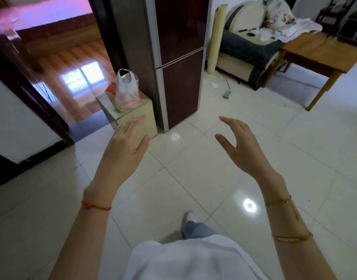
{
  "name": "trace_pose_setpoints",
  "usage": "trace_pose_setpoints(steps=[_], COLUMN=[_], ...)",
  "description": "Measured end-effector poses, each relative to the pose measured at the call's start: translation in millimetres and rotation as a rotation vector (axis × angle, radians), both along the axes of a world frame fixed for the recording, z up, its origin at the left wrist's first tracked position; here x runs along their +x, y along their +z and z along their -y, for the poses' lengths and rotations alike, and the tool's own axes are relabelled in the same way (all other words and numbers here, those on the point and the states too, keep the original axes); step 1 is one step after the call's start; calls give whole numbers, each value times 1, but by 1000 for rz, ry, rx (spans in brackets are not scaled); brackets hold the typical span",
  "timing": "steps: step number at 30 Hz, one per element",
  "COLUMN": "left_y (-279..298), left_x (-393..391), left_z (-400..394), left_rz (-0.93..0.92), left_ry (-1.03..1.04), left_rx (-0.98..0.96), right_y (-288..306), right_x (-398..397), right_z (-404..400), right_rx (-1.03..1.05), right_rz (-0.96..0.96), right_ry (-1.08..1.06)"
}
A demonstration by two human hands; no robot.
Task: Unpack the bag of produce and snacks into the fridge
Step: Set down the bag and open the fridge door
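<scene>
While both hands reach forward holding nothing, the left hand [124,144] and right hand [241,145] spread their fingers [227,120] wide, seemingly approaching the task. A white plastic bag [125,90] sits upright on a small cabinet [133,116], touching the closed fridge [179,57] beside it.

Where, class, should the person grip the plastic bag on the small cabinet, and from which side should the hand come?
Probably at the handle loops at the top of the bag, coming from above. The loops stand up around the open mouth, while the filled body sags on the cabinet, close beside the fridge. Both the left hand and the right hand are open and empty.
</scene>
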State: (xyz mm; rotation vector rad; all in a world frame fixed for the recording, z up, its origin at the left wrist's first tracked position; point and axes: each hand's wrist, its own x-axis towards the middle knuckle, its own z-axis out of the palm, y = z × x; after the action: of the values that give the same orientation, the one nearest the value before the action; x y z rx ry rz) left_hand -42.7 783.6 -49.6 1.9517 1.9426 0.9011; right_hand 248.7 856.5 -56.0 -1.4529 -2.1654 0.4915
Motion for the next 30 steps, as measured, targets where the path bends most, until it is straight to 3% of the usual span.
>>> trace_pose_setpoints(steps=[10, 21, 30], left_y=[15, -11, 13], left_x=[-26, -97, -158], left_z=[-180, -364, -509], left_rz=[31, 38, 37], left_ry=[115, 203, 214], left_rx=[61, 24, 0], right_y=[26, 0, 13], right_x=[-51, -137, -211], right_z=[-218, -415, -550], right_rx=[47, 14, 16], right_rz=[20, 17, 0], right_ry=[118, 195, 174])
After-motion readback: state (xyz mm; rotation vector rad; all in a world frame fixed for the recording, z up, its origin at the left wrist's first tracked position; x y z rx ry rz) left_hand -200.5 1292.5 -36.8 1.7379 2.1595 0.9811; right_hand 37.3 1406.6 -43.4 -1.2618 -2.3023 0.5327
